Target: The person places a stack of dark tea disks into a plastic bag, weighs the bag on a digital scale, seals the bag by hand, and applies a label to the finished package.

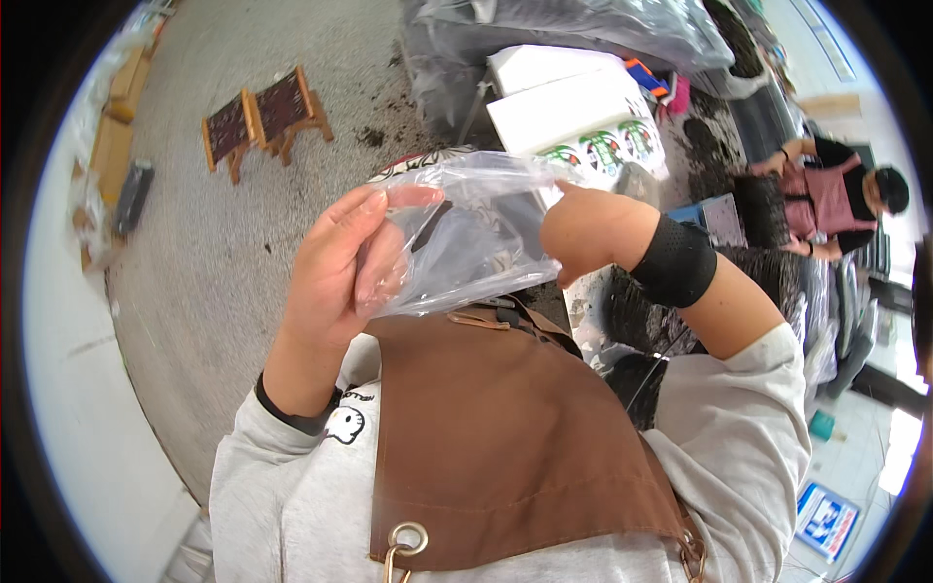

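Note:
A clear plastic bag (474, 251) is stretched between my two hands in front of my brown apron (503, 430). My left hand (335, 262) grips one end of it, with some fingers showing through the film. At the other end, my right hand (594, 226) is curled on the bag's edge; its fingertips are mostly turned from view. The bag looks see-through, with no clear contents. Just beyond it lie white sheets (561, 109) with round green and red printed labels (601, 149).
A worktable (583, 306) with dark, hair-like strands (649, 313) runs along the right. Across it a person (824, 193) in a pink apron holds a dark bundle (758, 211). Large plastic bags (583, 29) lie at the top. A wooden folding stool (266, 116) stands on the floor.

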`<control>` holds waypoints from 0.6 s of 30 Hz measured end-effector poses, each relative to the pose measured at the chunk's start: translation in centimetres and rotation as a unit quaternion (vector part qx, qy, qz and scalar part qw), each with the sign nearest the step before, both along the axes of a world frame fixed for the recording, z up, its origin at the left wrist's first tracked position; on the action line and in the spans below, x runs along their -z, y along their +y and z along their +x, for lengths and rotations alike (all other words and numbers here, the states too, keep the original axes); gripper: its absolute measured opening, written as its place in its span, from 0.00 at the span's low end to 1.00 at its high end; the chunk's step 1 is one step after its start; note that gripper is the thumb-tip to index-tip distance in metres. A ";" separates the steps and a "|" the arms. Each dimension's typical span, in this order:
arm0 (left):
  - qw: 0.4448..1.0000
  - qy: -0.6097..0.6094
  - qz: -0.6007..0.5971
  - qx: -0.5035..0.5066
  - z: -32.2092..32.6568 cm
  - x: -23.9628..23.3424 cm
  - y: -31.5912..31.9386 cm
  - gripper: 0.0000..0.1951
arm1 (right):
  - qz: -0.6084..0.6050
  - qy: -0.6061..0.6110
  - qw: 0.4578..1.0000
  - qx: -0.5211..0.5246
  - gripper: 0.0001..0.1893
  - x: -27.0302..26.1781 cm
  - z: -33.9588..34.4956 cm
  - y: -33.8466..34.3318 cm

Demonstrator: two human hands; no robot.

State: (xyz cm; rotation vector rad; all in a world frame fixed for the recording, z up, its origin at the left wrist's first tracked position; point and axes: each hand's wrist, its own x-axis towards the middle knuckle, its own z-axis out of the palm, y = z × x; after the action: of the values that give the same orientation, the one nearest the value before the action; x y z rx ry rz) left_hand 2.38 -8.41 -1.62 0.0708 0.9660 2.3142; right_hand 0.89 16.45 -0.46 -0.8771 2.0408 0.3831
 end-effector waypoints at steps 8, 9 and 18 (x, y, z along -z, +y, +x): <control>0.994 -0.050 0.091 -0.041 -2.8 1.5 3.4 0.21 | -0.357 0.497 0.784 0.104 0.04 -3.2 7.9 6.9; 0.995 -0.043 0.087 -0.024 -3.0 1.0 3.9 0.21 | -0.334 0.564 0.752 0.071 0.04 -3.7 8.6 8.0; 0.992 0.049 0.070 -0.090 -2.1 -1.0 8.0 0.20 | -0.370 0.675 0.626 0.121 0.05 -4.1 10.2 12.6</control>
State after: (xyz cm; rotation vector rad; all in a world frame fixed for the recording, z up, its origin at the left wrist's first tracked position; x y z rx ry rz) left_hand 0.32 -0.38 -0.59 0.1608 0.8880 2.5648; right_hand 11.12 29.03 3.68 -0.7597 3.8790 -0.0902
